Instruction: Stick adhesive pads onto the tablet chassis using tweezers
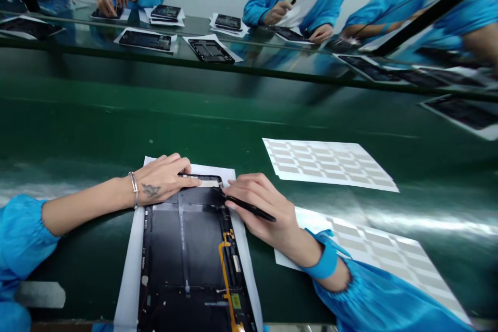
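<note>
A tablet's open back housing [202, 244], dark inside with an orange flex cable [224, 270] along its right side, lies on white paper [126, 275] before me. My left hand [165, 179] rests over its far edge, fingers stretched out. The index fingertip touches a pale strip [210, 183] set in the far end of the housing. In my right hand [264, 207] is a slim black tool that looks like tweezers [252, 209]. Its tip points left at the housing's far right corner, close to the strip; the exact contact is hidden.
Two white sheets of pale grey rectangular stickers, one farther off [330, 163] and one partly under my right forearm [389, 254], lie on the green table [97, 129]. A grey piece [41, 294] sits at lower left. Across a raised ledge, co-workers in blue handle more housings [146, 40].
</note>
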